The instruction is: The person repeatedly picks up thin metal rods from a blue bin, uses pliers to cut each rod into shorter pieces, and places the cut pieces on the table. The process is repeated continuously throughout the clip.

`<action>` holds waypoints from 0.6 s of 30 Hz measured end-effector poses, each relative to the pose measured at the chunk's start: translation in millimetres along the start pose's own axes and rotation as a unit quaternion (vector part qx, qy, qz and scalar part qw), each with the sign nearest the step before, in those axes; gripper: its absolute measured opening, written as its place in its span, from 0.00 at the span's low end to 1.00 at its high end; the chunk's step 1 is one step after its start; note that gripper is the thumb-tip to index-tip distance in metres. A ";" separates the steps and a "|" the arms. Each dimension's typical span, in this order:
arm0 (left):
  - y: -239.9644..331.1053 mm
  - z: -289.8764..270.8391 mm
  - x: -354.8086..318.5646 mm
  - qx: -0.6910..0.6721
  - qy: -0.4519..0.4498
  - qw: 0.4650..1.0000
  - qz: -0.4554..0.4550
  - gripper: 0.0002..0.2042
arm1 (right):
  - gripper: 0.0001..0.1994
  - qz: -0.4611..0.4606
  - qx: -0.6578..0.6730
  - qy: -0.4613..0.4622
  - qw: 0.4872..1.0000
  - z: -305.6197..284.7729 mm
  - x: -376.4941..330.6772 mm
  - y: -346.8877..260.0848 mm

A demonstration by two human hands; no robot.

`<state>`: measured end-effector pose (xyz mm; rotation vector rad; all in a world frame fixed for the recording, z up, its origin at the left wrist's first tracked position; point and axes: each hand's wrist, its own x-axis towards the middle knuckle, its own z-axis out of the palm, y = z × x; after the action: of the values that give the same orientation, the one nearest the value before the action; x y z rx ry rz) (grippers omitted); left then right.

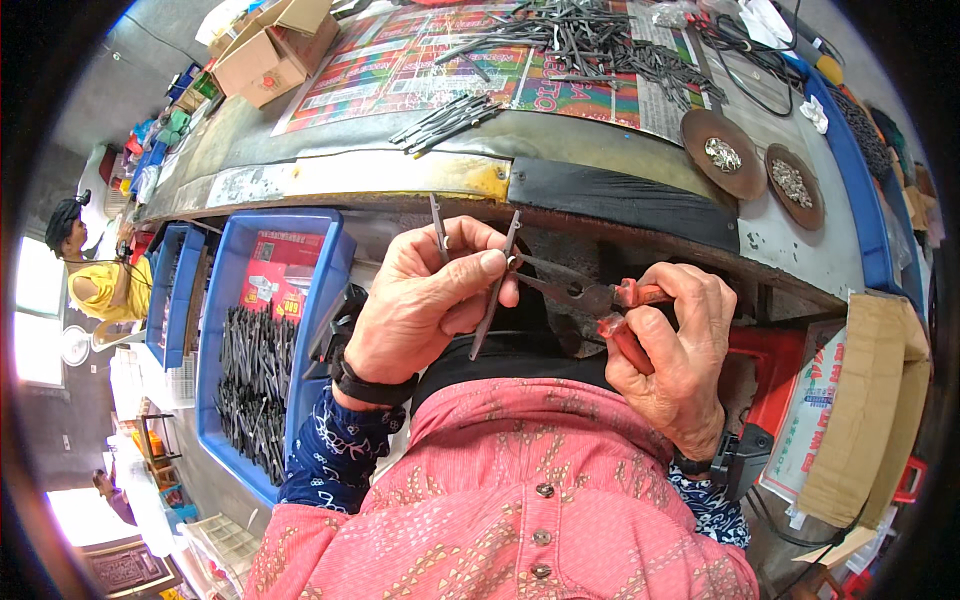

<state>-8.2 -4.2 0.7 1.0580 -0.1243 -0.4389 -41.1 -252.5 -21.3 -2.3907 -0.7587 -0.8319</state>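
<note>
My left hand [415,300] is closed on two slim dark metal strips. One strip [487,318] is pinched between thumb and finger and slants down past the fingertips; the upper end of the other strip [438,222] sticks up behind the fingers. My right hand [690,345] is wrapped round the red handles of a pair of pliers [577,290]. The plier jaws point left and reach the pinched strip near its upper part, beside a small shiny bit. Whether the jaws grip that bit is too small to tell. Both hands are above my lap, just before the bench edge.
On the bench [340,175] lie a small bundle of dark strips [447,122] and a large heap of them [590,45]. Two brown dishes [735,180] hold small shiny parts. Left is a blue crate [340,260] of dark strips; a cardboard box [275,55] stands farther back. Another person sits far left.
</note>
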 end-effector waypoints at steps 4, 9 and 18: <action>-0.7 1.2 -3.3 -0.016 0.001 1.000 -0.021 0.06 | 0.13 -0.015 -0.025 0.008 1.000 1.0 -1.6 -0.9; -6.5 -0.6 -5.4 0.042 -0.007 0.999 -0.014 0.06 | 0.12 -0.005 0.035 -0.041 0.999 4.2 -9.4 3.4; -18.4 -0.8 -3.1 0.531 -0.042 0.755 0.383 0.11 | 0.08 0.224 0.512 -0.291 0.777 6.2 -20.8 24.3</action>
<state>-16.1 -9.9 -15.2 1.9632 -0.9450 0.4335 -36.8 -273.3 -45.9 -1.6175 -0.5690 0.4956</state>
